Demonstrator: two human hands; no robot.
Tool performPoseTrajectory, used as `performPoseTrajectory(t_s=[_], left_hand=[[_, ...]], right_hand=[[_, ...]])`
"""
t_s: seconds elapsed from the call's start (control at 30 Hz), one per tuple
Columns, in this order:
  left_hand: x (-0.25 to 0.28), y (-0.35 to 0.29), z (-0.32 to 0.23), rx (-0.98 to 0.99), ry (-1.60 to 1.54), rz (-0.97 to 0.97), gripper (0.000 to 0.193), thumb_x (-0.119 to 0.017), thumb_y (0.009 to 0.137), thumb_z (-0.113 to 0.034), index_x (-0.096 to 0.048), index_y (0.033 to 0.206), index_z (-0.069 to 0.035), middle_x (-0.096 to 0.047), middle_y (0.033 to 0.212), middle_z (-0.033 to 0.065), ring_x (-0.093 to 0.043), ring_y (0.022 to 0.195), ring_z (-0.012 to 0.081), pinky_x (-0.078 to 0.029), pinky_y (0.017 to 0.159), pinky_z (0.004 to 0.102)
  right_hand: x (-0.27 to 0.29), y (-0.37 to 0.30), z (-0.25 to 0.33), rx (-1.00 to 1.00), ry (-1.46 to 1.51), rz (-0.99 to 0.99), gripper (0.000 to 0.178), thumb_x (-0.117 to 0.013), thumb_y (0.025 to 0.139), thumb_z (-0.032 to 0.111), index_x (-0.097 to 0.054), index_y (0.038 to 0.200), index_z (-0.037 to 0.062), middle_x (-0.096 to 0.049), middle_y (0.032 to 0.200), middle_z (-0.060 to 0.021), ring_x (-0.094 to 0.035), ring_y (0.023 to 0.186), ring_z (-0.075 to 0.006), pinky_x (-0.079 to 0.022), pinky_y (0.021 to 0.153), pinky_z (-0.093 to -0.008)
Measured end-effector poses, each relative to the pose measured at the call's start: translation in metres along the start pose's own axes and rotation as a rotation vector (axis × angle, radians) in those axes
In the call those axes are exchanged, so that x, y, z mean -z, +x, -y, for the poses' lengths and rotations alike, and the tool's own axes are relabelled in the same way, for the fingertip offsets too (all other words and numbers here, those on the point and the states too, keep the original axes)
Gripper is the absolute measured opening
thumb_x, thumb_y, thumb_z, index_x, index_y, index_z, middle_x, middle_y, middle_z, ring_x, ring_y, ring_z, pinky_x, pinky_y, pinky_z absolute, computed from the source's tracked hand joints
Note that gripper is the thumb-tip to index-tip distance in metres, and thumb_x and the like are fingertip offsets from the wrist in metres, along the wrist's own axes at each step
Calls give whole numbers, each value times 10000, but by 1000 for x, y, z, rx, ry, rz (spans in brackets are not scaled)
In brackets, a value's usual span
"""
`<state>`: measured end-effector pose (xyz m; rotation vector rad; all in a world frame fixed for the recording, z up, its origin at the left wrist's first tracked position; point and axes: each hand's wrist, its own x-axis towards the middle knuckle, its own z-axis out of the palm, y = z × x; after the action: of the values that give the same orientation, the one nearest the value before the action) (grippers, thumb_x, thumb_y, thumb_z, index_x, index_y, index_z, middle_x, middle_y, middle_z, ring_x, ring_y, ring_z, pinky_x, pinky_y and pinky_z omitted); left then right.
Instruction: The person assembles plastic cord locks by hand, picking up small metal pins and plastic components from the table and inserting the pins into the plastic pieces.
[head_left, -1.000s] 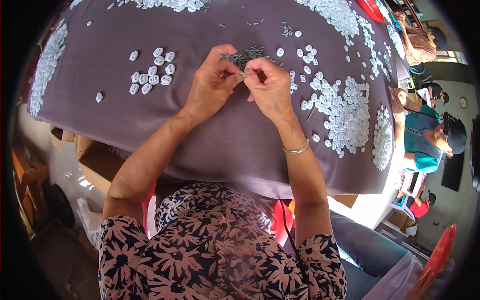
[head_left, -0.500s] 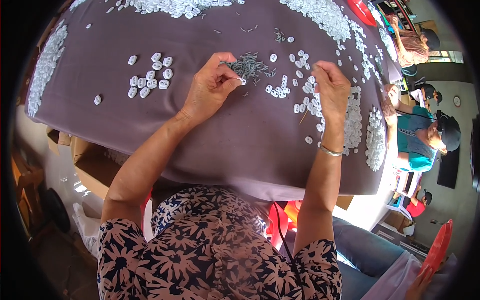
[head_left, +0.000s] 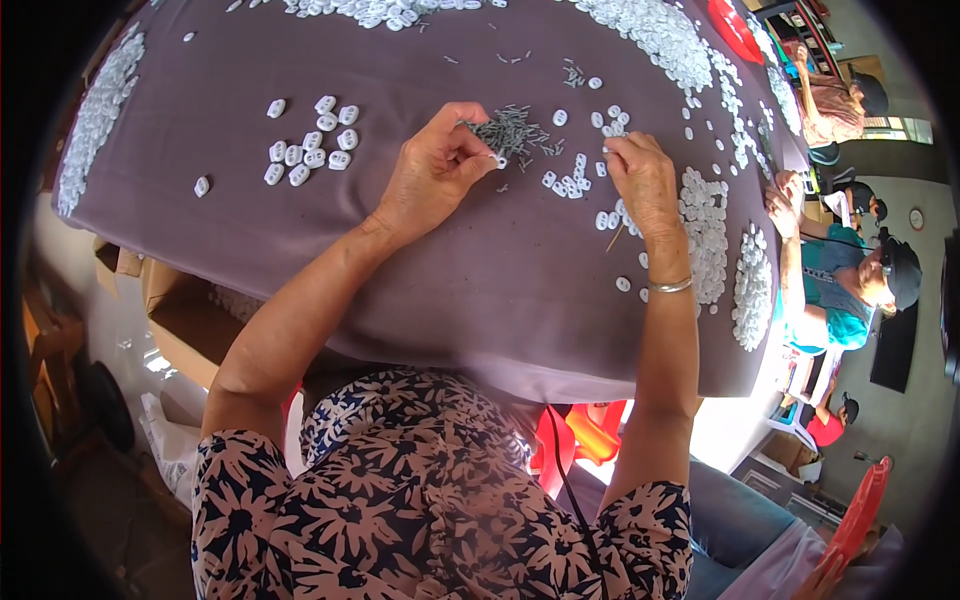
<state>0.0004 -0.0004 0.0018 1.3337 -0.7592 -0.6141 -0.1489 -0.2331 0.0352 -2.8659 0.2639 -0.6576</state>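
Observation:
My left hand (head_left: pixel 440 160) pinches a small white plastic piece (head_left: pixel 500 162) between thumb and forefinger, beside a heap of small grey screws or pins (head_left: pixel 512 130). Over the loose white pieces on the right, my right hand (head_left: pixel 643 180) has its thumb and fingertips pressed together; what is between them is too small to make out. Between the hands lies a tight cluster of white pieces (head_left: pixel 570 185). A thin brownish stick (head_left: pixel 614 238) lies by my right wrist. Off to the left, several oval white pieces with two holes (head_left: pixel 314 158) form a loose group.
Large piles of white pieces spread along the far edge (head_left: pixel 660 45), the left edge (head_left: pixel 100 120) and the right side (head_left: pixel 705 235) of the cloth-covered table (head_left: pixel 440 290). A red dish (head_left: pixel 735 30) stands far right. A co-worker (head_left: pixel 845 280) sits at the right. An open cardboard box (head_left: pixel 185 325) stands lower left.
My right hand has moved left and its fingertips have come together. My left hand keeps its pinch on the white piece beside the grey heap. The whole view has shifted slightly.

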Motion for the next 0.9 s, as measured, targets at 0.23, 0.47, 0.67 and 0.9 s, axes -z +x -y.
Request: performPoseTrajectory(t_s=[0.23,0.47,0.67,0.9], left_hand=[[-2,3,4,-44,9,15,338,-604,871,24,-464,1163,-77,-585,781,1,-501,675,49,-433,599,209],[3,0,2,-39,47,34,354,-594,884,28,-447,1190,-74,-559,779,-17,-478,688,31,-407,605,189],[-1,2,1,-48,44,41,359,-601,863,17,-451,1181,-53,-585,772,9,-530,691,66,-448,626,224],[1,2,0,-43,81,50,378,-584,830,29,-443,1174,-42,-618,773,44,-578,690,97,-479,621,254]], right_hand=[[-1,1,-13,19,-197,17,169,-599,762,-15,-653,919,15,-607,809,-124,-608,752,-276,-497,674,-355],[-2,20,46,-440,649,-44,100,-615,883,53,-678,959,35,-633,831,27,-534,687,-54,-450,626,-219],[-27,28,91,-481,1047,-34,106,-670,861,56,-676,951,2,-631,836,16,-519,706,-39,-421,622,-186],[-36,20,92,-514,1064,-13,108,-698,839,61,-689,922,-8,-621,780,4,-516,672,-53,-404,597,-180]])
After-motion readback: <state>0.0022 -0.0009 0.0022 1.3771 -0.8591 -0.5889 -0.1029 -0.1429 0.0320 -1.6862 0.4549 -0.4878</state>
